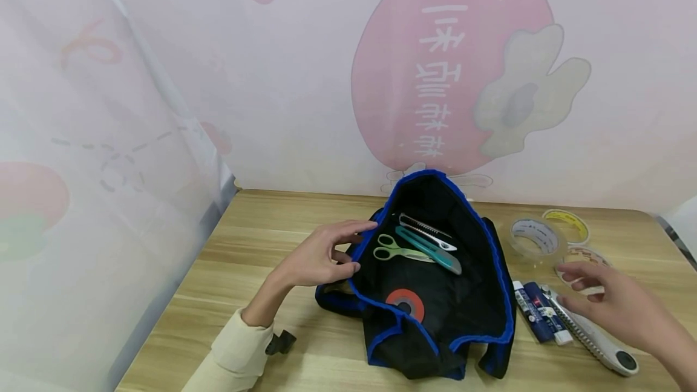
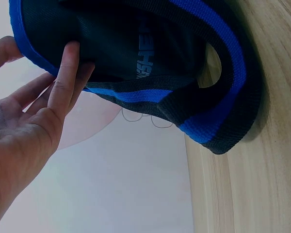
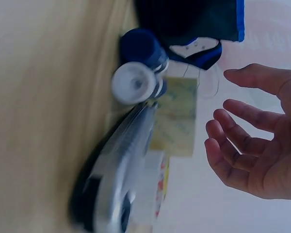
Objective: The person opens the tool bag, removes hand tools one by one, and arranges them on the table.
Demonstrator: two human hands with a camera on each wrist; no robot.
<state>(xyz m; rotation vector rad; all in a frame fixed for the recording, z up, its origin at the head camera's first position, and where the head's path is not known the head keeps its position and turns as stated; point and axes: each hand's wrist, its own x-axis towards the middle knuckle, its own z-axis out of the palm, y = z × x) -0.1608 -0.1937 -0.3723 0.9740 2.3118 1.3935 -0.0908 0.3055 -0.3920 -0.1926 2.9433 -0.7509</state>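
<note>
A black fabric tool bag (image 1: 457, 295) with blue trim gapes wide on the table. My left hand (image 1: 323, 253) holds its left rim, thumb and index finger at the blue edge; in the left wrist view, other fingers (image 2: 65, 77) lie along the outside. Inside the bag are green-handled scissors (image 1: 400, 252), a teal cutter (image 1: 427, 248), a slim cutter (image 1: 427, 231) and a red ring-shaped roll (image 1: 405, 305). My right hand (image 1: 615, 301) hovers with loosely bent fingers, holding nothing, above a grey utility knife (image 1: 604, 346) and beside two glue sticks (image 1: 541, 313).
Behind the right hand lie a clear tape roll (image 1: 536, 238), a yellow-cored roll (image 1: 569, 225) and another roll (image 1: 585, 254), partly covered by the hand. A printed cloth (image 1: 299, 95) hangs behind the wooden table (image 1: 272, 216). A small black piece (image 1: 281, 342) shows by the left sleeve.
</note>
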